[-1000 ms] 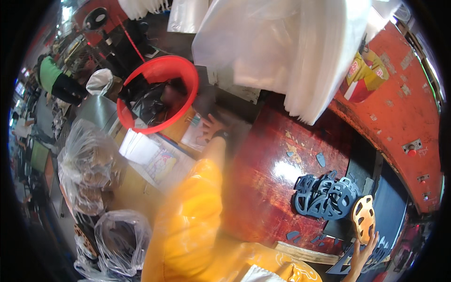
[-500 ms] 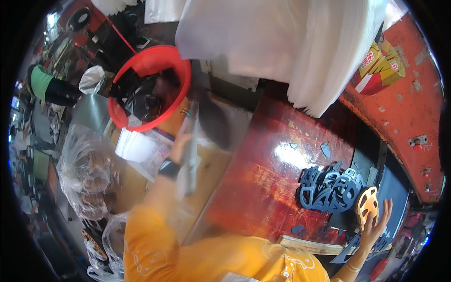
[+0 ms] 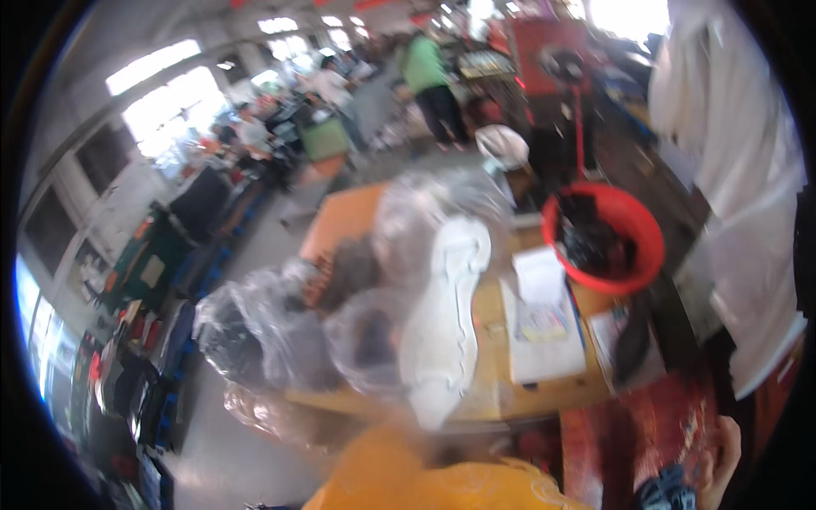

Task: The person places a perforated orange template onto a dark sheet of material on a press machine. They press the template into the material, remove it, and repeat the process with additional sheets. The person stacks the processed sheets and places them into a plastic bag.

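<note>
A long white flat panel (image 3: 446, 319) with wavy, notched edges stands tilted in front of me, above the wooden table. My left hand (image 3: 404, 422) is at its lower end and appears closed on it, though the fingers are smeared by motion and partly hidden. The orange sleeve (image 3: 374, 459) of that arm comes up from the lower edge. At the lower right, my right hand (image 3: 722, 459) is raised with its fingers apart, and nothing shows in it. Dark blue cut-out pieces (image 3: 667, 490) lie beside it on the worn red board (image 3: 629, 425).
Clear plastic bags (image 3: 272, 327) crowd the table's left side. A red tub (image 3: 650, 255) with black material stands at the back right. Papers (image 3: 544, 340) and a dark sole-shaped piece (image 3: 631, 344) lie before it. White sheets (image 3: 739, 212) hang at right. People are farther back.
The view has swung left and up toward the room. The white panel, edge-on before, now shows its broad face and has moved left over the bags. The right hand stays near the blue pieces.
</note>
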Demonstrator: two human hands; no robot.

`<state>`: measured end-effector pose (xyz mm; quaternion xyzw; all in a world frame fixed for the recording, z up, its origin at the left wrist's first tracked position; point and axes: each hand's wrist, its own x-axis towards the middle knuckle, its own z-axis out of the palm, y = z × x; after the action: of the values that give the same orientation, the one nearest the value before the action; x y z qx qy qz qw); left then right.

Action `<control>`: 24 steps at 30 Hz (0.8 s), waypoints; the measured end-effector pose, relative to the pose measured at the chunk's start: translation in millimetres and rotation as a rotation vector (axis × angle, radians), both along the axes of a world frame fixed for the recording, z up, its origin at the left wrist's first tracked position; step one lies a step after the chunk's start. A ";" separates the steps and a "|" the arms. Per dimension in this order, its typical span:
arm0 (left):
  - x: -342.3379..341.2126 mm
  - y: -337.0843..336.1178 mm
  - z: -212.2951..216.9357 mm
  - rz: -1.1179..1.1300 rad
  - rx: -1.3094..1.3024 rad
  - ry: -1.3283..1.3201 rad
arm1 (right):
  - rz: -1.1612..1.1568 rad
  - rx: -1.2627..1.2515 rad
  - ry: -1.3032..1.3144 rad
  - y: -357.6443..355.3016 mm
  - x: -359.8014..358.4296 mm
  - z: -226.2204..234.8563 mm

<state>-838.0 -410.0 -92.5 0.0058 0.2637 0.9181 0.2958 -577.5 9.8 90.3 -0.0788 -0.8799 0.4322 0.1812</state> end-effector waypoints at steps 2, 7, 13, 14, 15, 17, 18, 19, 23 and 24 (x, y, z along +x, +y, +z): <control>26.8 -26.1 6.3 0.071 -0.021 -0.020 | 0.453 0.253 0.131 -52.3 -62.9 34.8; 96.3 -79.1 4.4 0.278 -0.044 -0.070 | 1.182 0.279 0.544 -237.1 -183.7 126.7; 161.7 -109.4 -2.9 0.488 -0.051 -0.148 | 1.317 0.103 0.724 -327.2 -174.7 174.2; 169.1 -112.5 -3.9 0.508 -0.057 -0.147 | 1.404 0.200 0.754 -322.2 -171.9 168.5; 177.8 -112.3 -5.7 0.523 -0.059 -0.161 | 1.588 0.304 0.697 -317.4 -162.6 156.1; 190.9 -112.8 -9.7 0.538 -0.073 -0.162 | 1.840 0.414 0.147 -306.0 -149.0 122.4; 195.3 -112.5 -11.6 0.534 -0.078 -0.157 | 1.780 0.479 0.235 -303.1 -146.8 103.3; 200.0 -111.6 -12.7 0.536 -0.097 -0.143 | 1.729 0.535 0.327 -299.2 -147.2 85.0; 198.1 -103.3 -11.7 0.498 -0.142 -0.083 | 1.574 0.620 0.099 -262.6 -143.9 46.5; 194.5 -99.5 -10.0 0.493 -0.166 -0.058 | 1.577 0.608 0.053 -254.0 -139.6 44.5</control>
<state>-643.5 -509.5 -102.4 -0.1092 0.3231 0.9374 0.0699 -717.1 -244.2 134.9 0.6207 -0.7506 0.1784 -0.1396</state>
